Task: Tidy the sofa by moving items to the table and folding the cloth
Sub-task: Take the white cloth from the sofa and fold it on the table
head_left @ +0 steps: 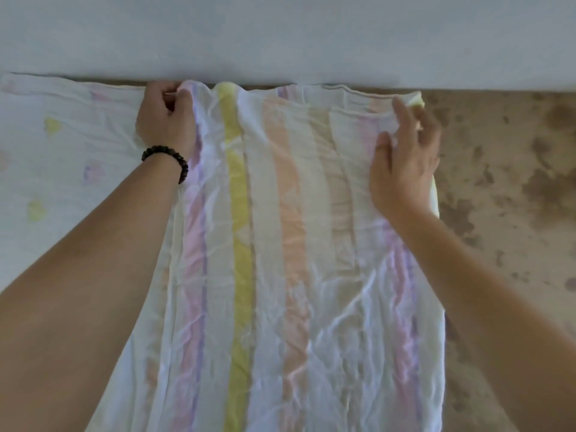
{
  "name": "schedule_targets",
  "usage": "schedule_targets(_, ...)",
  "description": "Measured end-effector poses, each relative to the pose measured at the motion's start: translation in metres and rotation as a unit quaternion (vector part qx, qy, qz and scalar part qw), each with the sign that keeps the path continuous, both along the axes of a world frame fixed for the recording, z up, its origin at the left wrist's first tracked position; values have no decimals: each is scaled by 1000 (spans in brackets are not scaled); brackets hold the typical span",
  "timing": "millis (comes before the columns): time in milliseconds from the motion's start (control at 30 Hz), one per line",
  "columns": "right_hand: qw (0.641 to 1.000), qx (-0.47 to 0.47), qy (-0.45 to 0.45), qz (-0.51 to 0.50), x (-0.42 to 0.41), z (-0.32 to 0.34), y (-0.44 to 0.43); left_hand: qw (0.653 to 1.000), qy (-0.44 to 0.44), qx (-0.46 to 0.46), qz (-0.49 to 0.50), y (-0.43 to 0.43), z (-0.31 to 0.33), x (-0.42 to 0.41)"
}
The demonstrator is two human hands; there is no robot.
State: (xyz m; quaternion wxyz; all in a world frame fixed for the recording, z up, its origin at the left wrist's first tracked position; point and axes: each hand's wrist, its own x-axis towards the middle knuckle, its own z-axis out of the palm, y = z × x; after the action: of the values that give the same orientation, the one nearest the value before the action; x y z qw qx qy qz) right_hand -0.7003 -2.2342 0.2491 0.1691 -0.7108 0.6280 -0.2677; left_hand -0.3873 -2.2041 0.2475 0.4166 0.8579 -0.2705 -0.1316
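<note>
Cloth [280, 244] is laid flat on a mottled brown surface [505, 182], its far edge against a grey wall [280, 35]. Both arms are stretched forward. The far edge is gripped by the left hand [165, 120], fingers curled. The cloth near its far right corner is pinched by the right hand [402, 163], between thumb and fingers. A bracelet [168, 160] is worn on the left wrist.

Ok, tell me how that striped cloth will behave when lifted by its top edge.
Probably floppy: the striped cloth is creased all over and bunches where the left hand grips it. Likely light: it looks thin and sheer. Between that hand and the right hand it would probably sag.
</note>
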Motion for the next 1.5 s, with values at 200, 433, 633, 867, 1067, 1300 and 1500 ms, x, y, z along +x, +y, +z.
schedule_targets(200, 987, -8, 152, 46, -31, 0, -65, 997, -56, -53, 12, 3, -11, -2)
schedule_targets(433, 992, 0, 99, -78, -28, 1, -90, 981, -187, 6, -54, 3, -17, 1)
schedule_targets(633, 995, 7, 78, -61, -14, 24, -56, 969, -233, 63, -48, 2, -18, 0)
schedule_targets(867, 944, 37, 184, 271, 36, 2, 89, 960, -257, 104, -49, -1, -16, -3)
schedule_targets(1067, 939, 27, 227, 256, 34, -14, 93, 989, -137, 51, -12, -1, -14, 5)
schedule_targets(1300, 937, 45, 242, 248, 38, -7, 94, 997, -17, 29, -76, 35, 39, 11)
schedule_targets(1500, 939, -12, 294, 180, 44, 8, 119, 965, -123, 186, -139, 207, 47, -54)
